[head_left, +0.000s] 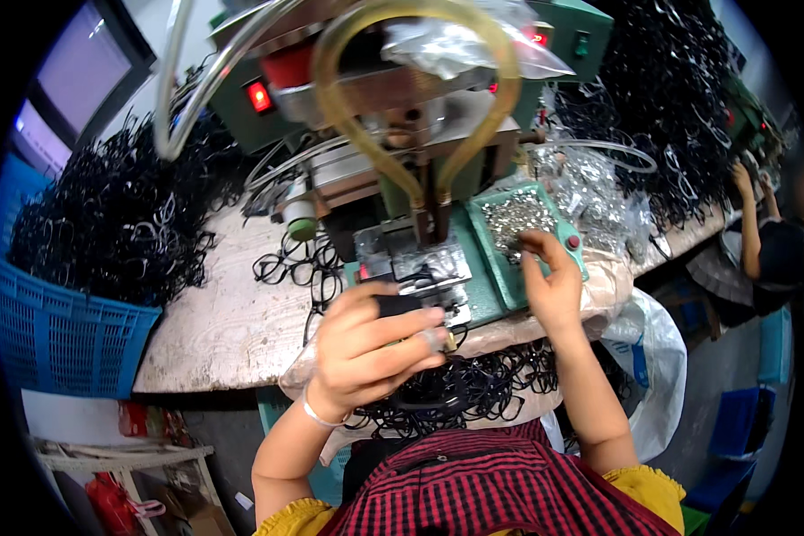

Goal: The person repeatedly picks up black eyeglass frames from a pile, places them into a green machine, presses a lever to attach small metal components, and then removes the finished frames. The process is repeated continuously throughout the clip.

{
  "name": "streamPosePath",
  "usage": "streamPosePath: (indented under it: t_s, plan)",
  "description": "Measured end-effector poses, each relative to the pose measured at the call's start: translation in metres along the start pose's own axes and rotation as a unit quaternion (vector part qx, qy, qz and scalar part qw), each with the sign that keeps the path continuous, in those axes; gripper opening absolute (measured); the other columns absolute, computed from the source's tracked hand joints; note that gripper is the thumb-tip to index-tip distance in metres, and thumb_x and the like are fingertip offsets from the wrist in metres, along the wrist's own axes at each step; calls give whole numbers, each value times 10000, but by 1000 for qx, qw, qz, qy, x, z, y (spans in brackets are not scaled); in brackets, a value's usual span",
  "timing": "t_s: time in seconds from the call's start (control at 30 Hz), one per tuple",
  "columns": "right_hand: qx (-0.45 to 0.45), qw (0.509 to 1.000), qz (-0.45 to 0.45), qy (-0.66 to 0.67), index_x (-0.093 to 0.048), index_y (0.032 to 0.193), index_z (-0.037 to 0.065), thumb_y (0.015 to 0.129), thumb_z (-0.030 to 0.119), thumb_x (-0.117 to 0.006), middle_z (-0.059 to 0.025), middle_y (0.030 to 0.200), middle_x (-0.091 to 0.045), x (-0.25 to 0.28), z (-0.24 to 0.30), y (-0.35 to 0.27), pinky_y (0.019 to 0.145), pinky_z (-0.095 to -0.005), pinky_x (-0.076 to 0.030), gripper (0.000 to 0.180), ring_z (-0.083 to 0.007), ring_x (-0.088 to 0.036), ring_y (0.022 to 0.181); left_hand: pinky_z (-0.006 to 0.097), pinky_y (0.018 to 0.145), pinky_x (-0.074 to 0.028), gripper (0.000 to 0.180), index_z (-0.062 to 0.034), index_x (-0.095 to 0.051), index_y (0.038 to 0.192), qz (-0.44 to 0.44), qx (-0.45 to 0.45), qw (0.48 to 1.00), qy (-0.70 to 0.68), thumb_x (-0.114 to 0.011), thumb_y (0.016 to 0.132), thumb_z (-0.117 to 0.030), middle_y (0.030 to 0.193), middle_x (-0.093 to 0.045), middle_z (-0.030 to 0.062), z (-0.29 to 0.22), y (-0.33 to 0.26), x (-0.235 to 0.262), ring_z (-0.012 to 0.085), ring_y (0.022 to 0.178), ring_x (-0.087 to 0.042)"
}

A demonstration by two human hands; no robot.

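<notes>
My left hand (375,344) is at the metal fixture (456,263) of a green bench press (411,134), fingers bent toward its front edge. A black piece (397,305) shows at those fingers, and a dark, thin frame (429,279) lies across the fixture. What the fingers grip is partly hidden. My right hand (552,281) reaches over a green tray (500,284) of small silvery metal parts (516,217). Its thumb and fingers are bent together at the near side of the parts; anything pinched there is too small to make out.
Black loop-shaped frames, like eyeglass frames, are heaped at left (125,214), far right (661,98) and in my lap area (456,389). A blue basket (71,330) stands left. Clear bags (598,196) lie beyond the tray. Hoses (509,80) loop above the fixture. Another person (750,223) works at right.
</notes>
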State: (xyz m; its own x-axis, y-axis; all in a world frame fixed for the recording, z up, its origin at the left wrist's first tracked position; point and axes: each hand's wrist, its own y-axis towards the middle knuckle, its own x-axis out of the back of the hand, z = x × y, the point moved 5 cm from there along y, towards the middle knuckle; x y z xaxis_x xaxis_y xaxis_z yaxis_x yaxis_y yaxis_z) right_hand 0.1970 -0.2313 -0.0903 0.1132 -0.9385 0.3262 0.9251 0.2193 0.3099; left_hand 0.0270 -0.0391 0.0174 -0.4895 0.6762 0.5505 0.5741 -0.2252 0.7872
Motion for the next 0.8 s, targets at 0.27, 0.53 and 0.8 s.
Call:
streamPosePath:
  t_s: [0.27,0.53,0.8]
  plan:
    - [85,992,-93,-22,-678,1121,45,874,65,-592,-152,1002,-716,41,-4,36,805,-355,-528,263,-299,-693,910,437,812,-522,201,-126,-738,917,39,-2,999,32,-813,779,-251,1008,-748,61,7,-2,-26,197,631,-537]
    - [31,973,51,-223,-700,868,60,751,128,-734,-121,925,-647,24,-24,-3,887,-426,-478,140,-338,-612,960,445,828,-510,205,-134,-745,928,45,14,999,16,-821,775,-248,1015,-747,52,12,-6,-29,197,668,-586]
    - [142,945,12,-296,-649,776,36,750,66,-713,-129,826,-633,8,-28,4,856,-431,-476,75,-343,-622,845,494,979,-494,261,-62,-693,1019,-48,104,992,48,-781,802,-177,1219,-683,130,-30,-61,-19,352,1118,-666]
